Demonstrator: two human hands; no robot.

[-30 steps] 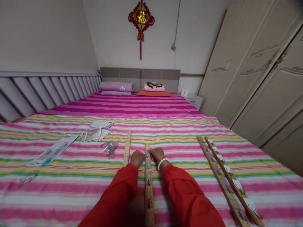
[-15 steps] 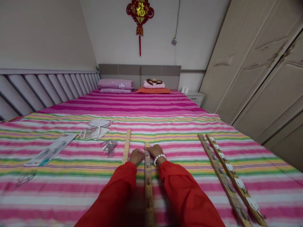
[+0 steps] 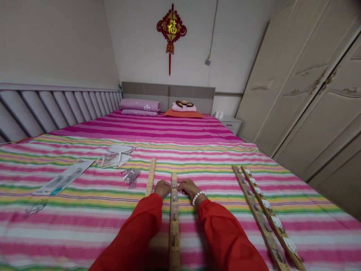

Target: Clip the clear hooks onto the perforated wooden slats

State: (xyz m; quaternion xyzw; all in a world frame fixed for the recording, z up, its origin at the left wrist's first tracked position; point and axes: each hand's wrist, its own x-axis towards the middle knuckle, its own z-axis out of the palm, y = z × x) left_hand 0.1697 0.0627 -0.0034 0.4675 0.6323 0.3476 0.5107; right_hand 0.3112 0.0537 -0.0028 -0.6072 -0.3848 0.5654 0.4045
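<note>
A narrow wooden strip with holes (image 3: 174, 259) lies lengthwise in front of me on the striped bedspread. Several small metal hooks on clear backings run in a line along it. Close to the strip's far end, my left hand (image 3: 163, 188) pinches the left edge of the farthest hook (image 3: 173, 186). From the other side my right hand (image 3: 188, 187), with a white bead bracelet (image 3: 198, 196) at the wrist, has its fingertips closed on the same hook's right edge. A second, bare perforated strip (image 3: 151, 177) lies just left of my left hand.
Two strips lie at the right: one with clear-backed hooks (image 3: 255, 207), one with white-backed hooks (image 3: 270, 214). At the left are a hook package (image 3: 66, 176), flat clear-and-white packets (image 3: 115, 158), a small clear bag (image 3: 131, 177) and a thin wire-like tangle (image 3: 36, 207).
My right hand has shifted from over the strip's far end to its right side, fingertips at the hook. My left hand stays at the left edge. The camera view has tilted slightly up.
</note>
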